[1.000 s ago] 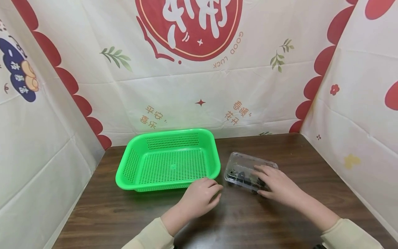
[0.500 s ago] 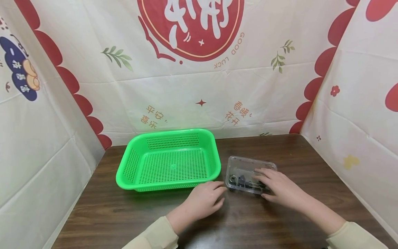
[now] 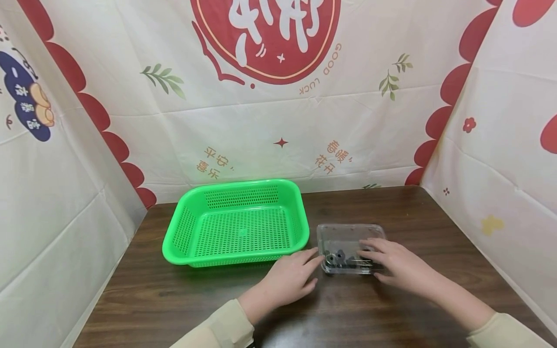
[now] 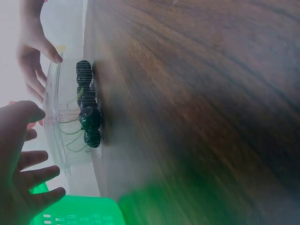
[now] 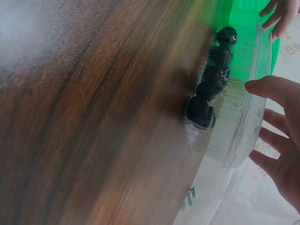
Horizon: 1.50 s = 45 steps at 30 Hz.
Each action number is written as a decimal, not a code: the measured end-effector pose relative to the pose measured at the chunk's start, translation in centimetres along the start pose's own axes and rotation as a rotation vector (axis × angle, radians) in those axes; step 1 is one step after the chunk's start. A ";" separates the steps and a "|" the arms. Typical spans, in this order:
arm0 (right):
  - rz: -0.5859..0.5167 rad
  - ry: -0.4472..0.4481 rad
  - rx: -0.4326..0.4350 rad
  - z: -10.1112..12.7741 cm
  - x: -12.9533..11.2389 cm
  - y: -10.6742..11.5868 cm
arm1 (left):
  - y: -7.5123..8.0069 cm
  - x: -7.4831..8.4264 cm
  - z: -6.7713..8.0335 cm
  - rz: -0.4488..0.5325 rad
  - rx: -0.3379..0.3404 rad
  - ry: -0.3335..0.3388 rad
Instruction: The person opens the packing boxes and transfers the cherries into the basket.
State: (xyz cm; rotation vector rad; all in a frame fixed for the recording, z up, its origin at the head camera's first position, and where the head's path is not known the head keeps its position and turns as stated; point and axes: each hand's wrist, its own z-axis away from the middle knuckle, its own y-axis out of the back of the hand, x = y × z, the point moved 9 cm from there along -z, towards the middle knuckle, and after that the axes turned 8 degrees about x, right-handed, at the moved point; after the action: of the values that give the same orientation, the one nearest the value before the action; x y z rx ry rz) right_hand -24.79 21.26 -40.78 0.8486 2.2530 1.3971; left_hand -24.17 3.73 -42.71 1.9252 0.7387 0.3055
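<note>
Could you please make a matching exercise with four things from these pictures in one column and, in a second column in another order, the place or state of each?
Things:
1. green basket
2. clear plastic box
3. left hand
4. right hand

Places or states:
A. rests on top of the closed lid, fingers spread
B. holds small dark pieces
C. stands with nothing in it, on the left part of the table
D. fingertips touch the box's left edge

Pairs: 1-C, 2-B, 3-D, 4-A
</note>
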 end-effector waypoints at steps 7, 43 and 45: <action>0.015 0.053 0.033 0.3 -0.4 0.7 | -1.7 -0.7 -0.1 0.149 -0.164 0.195; -0.161 0.201 0.193 1.8 1.2 1.2 | -7.1 -2.4 1.3 1.508 0.180 1.177; -0.160 0.211 0.196 1.8 1.3 1.3 | -7.3 -2.3 1.2 1.528 0.177 1.186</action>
State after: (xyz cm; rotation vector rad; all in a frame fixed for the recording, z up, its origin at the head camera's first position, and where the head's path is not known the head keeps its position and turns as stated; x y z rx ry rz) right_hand -24.33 23.75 -40.46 0.5845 2.5872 1.2601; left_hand -27.95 3.66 -49.47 1.9723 -0.2579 2.4620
